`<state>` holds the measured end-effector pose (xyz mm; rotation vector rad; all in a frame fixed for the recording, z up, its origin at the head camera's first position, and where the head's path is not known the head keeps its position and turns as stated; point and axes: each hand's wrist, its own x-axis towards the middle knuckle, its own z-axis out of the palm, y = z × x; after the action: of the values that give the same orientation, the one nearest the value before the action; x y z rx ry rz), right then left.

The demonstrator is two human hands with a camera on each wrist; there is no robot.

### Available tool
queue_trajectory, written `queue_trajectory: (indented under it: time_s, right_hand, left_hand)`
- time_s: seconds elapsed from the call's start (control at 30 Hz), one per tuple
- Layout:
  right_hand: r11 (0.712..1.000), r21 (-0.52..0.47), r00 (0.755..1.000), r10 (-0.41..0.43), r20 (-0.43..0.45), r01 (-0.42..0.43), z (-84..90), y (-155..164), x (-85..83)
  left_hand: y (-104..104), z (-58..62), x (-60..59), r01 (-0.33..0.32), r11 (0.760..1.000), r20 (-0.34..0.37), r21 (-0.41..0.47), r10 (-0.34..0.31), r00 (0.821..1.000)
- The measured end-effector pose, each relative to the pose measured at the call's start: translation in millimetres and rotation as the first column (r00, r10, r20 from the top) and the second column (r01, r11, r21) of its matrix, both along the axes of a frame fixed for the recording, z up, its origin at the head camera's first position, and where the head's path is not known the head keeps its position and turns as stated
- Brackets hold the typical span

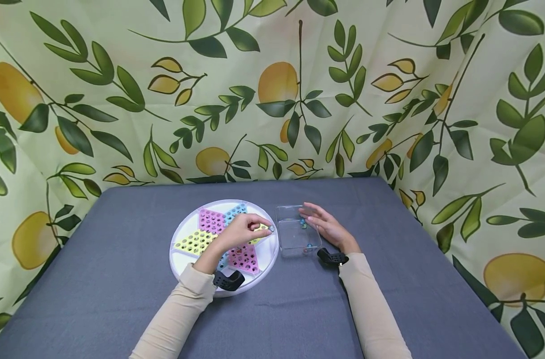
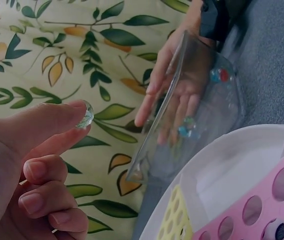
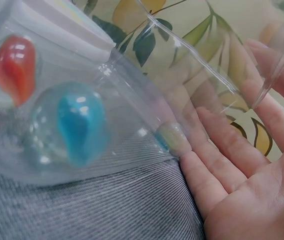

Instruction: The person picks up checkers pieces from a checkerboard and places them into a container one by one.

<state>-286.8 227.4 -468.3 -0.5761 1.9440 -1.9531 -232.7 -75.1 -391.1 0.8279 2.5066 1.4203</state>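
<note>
My left hand (image 1: pixel 245 230) hovers over the right part of a round white board (image 1: pixel 181 238) with a coloured star of holes, and pinches a clear glass marble (image 1: pixel 271 228) (image 2: pixel 85 114) between thumb and forefinger. Just right of the board stands a clear plastic box (image 1: pixel 286 214) (image 2: pixel 182 65) holding a few marbles: a blue one (image 3: pixel 77 122), a red one (image 3: pixel 13 67). My right hand (image 1: pixel 326 225) (image 3: pixel 242 175) lies with straight fingers against the box's right wall, holding nothing.
The board and box sit on a grey cloth-covered table (image 1: pixel 119 259). A curtain printed with leaves and lemons (image 1: pixel 272 89) hangs close behind and on both sides. A marble (image 2: pixel 274 231) sits in a pink hole of the board.
</note>
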Motion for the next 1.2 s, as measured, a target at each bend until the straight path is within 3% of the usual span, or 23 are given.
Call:
queue_trajectory:
  time_s: [1.2]
  right_hand:
    - [1.0, -0.012, 1.0, -0.02, 0.013, 0.021, 1.9, -2.6, 2.7]
  left_hand:
    - [18.1, -15.3, -0.2, 0.032, 0.999, -0.012, -0.026, -0.033, 0.999]
